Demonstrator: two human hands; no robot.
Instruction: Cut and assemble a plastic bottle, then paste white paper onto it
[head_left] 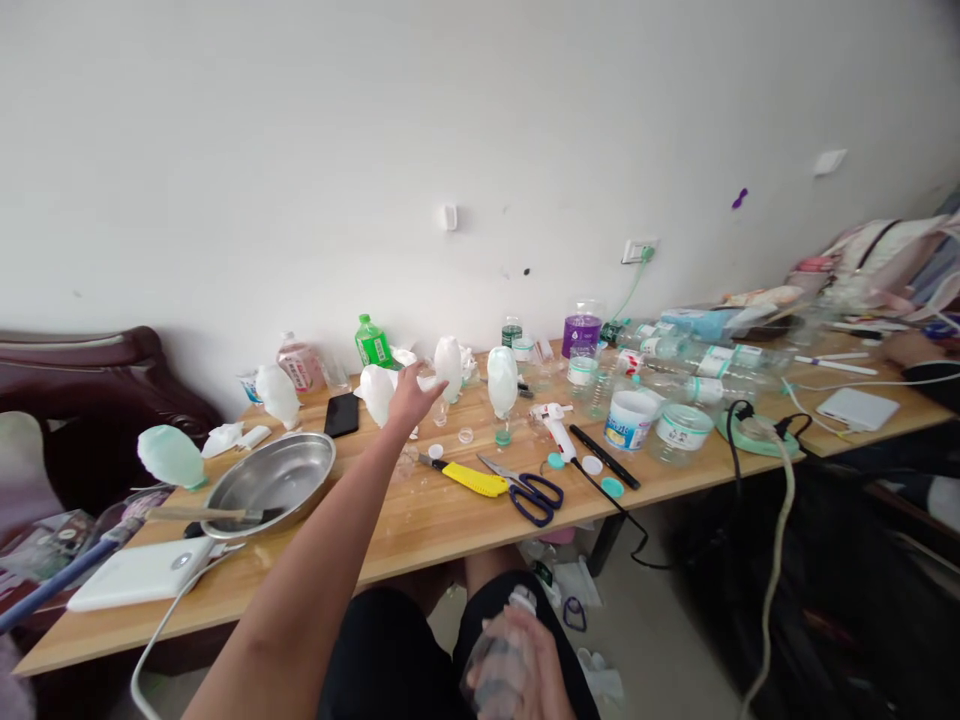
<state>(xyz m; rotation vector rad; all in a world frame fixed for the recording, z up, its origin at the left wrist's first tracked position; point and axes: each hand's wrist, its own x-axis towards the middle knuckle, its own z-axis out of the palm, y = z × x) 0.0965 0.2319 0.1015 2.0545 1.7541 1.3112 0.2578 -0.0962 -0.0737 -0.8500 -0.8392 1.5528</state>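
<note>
My left hand (412, 398) reaches over the table with thumb and fingers apart, between two white bulb-shaped pieces that look like bottle tops wrapped in thin paper. One white-wrapped piece (377, 392) is just left of the hand; the other wrapped piece (448, 368) stands behind its fingertips. Low over my lap, my right hand (538, 655) is closed round a clear plastic bottle (495, 645), blurred by motion. Further right on the table stands another white-wrapped bottle top (502, 382) on a green cap. Nearer me lie a yellow utility knife (474, 478) and purple-handled scissors (536, 497).
A metal bowl (274, 480) with a brush across its rim sits left, near a white power bank (142, 572). A glue gun (555, 430) trails its cord over the table edge. Several clear bottles (709, 365) lie at right. Another person's hand (904, 350) rests at far right.
</note>
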